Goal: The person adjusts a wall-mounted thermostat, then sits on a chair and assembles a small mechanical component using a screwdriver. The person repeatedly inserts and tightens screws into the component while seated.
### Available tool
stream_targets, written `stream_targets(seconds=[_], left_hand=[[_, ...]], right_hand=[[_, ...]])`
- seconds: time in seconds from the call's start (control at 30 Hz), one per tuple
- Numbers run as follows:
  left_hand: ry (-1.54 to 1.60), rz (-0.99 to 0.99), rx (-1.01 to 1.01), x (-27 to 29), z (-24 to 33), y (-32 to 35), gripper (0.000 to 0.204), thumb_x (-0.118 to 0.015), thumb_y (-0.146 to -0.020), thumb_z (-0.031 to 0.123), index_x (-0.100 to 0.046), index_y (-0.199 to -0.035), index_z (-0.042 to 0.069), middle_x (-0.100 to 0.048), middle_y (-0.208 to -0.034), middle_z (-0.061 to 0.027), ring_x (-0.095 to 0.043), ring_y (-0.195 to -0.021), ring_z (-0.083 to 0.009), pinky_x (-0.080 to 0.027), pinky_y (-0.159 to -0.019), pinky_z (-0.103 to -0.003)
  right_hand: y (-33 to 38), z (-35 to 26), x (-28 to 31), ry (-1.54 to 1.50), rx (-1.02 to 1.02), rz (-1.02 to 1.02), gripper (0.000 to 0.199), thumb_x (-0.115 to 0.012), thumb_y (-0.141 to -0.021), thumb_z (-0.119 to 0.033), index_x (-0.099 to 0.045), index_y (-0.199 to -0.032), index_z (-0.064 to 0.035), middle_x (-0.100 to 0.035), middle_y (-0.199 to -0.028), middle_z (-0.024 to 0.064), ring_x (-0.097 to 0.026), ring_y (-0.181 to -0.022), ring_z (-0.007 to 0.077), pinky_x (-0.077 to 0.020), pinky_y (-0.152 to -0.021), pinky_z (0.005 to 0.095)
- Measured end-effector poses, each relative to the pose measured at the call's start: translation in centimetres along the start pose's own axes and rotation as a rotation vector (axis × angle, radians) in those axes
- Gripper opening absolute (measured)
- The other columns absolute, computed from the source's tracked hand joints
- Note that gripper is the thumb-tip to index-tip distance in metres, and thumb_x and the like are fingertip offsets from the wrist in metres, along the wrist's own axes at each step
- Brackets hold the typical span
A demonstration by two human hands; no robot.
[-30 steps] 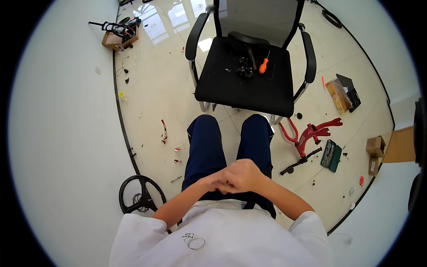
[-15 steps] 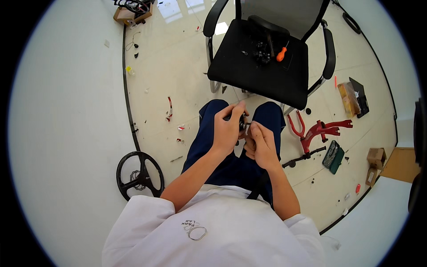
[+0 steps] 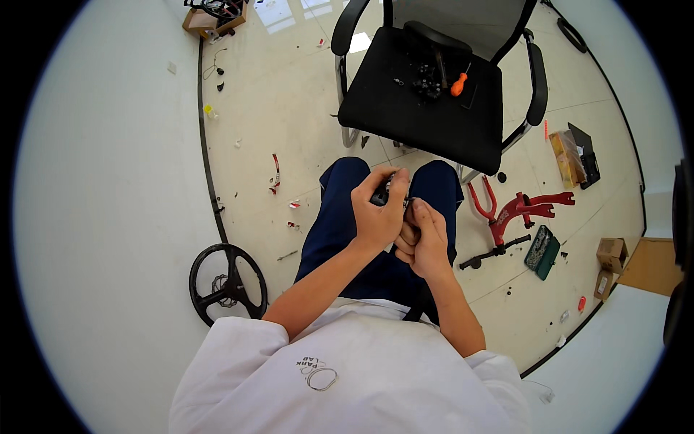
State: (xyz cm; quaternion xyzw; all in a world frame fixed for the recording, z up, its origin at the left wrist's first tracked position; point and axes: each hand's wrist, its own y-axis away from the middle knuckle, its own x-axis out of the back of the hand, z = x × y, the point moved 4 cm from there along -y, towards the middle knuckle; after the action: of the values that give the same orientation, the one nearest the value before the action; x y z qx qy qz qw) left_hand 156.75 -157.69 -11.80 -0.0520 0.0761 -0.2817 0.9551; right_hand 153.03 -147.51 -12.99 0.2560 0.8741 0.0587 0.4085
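My left hand [image 3: 377,213] and my right hand [image 3: 423,239] meet above my knees, both closed around a small dark metal part [image 3: 383,195] that shows between the left fingers. Most of the part is hidden by the fingers. I sit with dark blue trousers [image 3: 340,231] facing a black office chair [image 3: 426,108].
On the chair seat lie small black parts [image 3: 426,83] and an orange-handled screwdriver [image 3: 460,84]. A red bicycle frame [image 3: 517,210] and a green tool case [image 3: 542,252] lie on the floor at right, with cardboard boxes [image 3: 613,254] beyond. A black wheel [image 3: 228,283] lies at left.
My hands have moved from near my body out over my knees, and they stay there closed on the small part. My head has tilted, shifting the chair in view.
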Motion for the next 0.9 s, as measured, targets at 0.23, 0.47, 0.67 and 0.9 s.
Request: stream_targets(seconds=[0.23, 0.47, 0.67, 0.9], left_hand=[[0.143, -0.003, 0.224, -0.2, 0.7, 0.4, 0.029, -0.056, -0.093, 0.025, -0.057, -0.076, 0.002, -0.051, -0.064, 0.0005, -0.044, -0.053, -0.0036, -0.033, -0.043, -0.02], [0.373, -0.175, 0.626, 0.5, 0.0, 2.9, 0.035, -0.06, -0.093, 0.034, -0.056, -0.075, 0.004, -0.047, -0.059, 0.0011, -0.043, -0.044, -0.0057, -0.031, -0.039, -0.021], [0.404, -0.155, 0.735, 3.7, 0.1, 9.1, 0.034, -0.06, -0.093, 0.034, -0.055, -0.074, 0.006, -0.046, -0.059, 0.0003, -0.041, -0.042, -0.0072, -0.03, -0.038, -0.023], [0.427, -0.274, 0.74, 8.2, -0.7, 15.9, 0.033, -0.059, -0.093, 0.037, -0.054, -0.077, 0.009, -0.049, -0.059, -0.0017, -0.044, -0.043, -0.0113, -0.034, -0.039, -0.027]], right_hand=[[0.9, -0.3, -0.1, 0.104, 0.034, 0.012, 0.031, -0.039, -0.104, -0.032, -0.045, -0.084, -0.0089, -0.025, -0.053, -0.0048, -0.019, -0.04, 0.0048, -0.0162, -0.037, 0.022], [3.0, -0.7, 0.5, 0.833, 0.276, -0.002, 0.028, -0.039, -0.102, -0.019, -0.055, -0.098, 0.0033, -0.058, -0.064, 0.0101, -0.054, -0.051, 0.0178, -0.0414, -0.049, 0.0261], [8.0, 2.7, -1.3, 1.147, 0.481, -0.064, 0.025, -0.04, -0.101, -0.014, -0.053, -0.092, 0.0051, -0.064, -0.07, 0.013, -0.052, -0.051, 0.017, -0.0422, -0.051, 0.0285], [13.1, 8.0, -2.5, 1.101, 0.361, -0.108, 0.026, -0.04, -0.102, -0.016, -0.054, -0.093, 0.0046, -0.063, -0.075, 0.0101, -0.055, -0.063, 0.0148, -0.0446, -0.058, 0.0277]])
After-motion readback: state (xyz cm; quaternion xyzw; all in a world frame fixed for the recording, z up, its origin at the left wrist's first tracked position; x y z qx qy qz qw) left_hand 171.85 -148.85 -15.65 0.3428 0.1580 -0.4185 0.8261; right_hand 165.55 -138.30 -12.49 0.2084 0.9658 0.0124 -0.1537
